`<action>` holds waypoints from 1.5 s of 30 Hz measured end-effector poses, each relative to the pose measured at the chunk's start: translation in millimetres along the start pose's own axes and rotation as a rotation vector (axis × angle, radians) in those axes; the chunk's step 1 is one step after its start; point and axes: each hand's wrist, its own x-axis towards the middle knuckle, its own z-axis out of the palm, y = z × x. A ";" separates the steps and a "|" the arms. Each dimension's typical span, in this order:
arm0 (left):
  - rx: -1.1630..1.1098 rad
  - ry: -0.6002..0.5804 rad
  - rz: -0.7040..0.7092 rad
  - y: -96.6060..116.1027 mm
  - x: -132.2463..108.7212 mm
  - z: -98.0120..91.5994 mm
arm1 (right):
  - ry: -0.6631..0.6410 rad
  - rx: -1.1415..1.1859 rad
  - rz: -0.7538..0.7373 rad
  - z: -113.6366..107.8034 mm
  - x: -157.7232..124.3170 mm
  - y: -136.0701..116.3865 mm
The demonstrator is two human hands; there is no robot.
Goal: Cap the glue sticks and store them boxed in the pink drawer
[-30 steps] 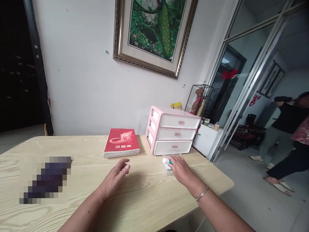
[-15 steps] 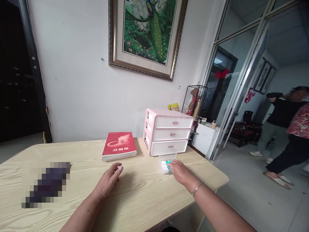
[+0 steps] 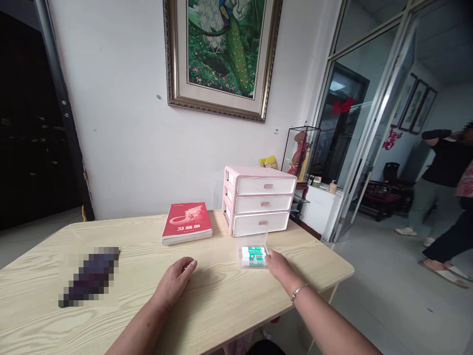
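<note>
- Touching a clear plastic box (image 3: pixel 248 264) with the fingers (image 3: pixel 269 256) of the right hand (image 3: pixel 280 266). The hand lies low and reaches in from the front. It looks loose, but I cannot tell if it grips the box or only touches it.
- The clear plastic box holds white-and-green tubes (image 3: pixel 254 255). It sits near the far edge of the pale wooden table (image 3: pixel 325 271).
- The left hand (image 3: pixel 174 281) rests on the table near the front edge. It is open, with the fingers a little curled, and it holds nothing.
- A thin silver bangle (image 3: pixel 299 293) sits on the right wrist.
- A pink-and-white plastic drawer unit (image 3: pixel 258 201) stands at the far edge, just behind the box.
- A red paperback book (image 3: pixel 186 223) lies at the far edge, just left of the drawers.
- A dark thing (image 3: pixel 88 276) lies toward the left edge, too blurred to name.
- Past the right edge stand a person in a black top (image 3: pixel 439 165) and a person in a flowery top (image 3: pixel 466 177).
</note>
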 end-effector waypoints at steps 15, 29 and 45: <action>-0.376 -0.002 -0.038 2.1 -25.1 7.2 | -0.067 0.529 -0.120 34.0 -53.4 -118.1; -0.025 -0.060 0.193 -7.2 -48.5 -9.3 | -0.071 0.580 -0.582 -10.7 -37.3 -125.2; 0.451 -0.056 0.389 -16.4 -64.4 -4.1 | 0.055 0.416 -0.651 24.6 -72.6 -112.1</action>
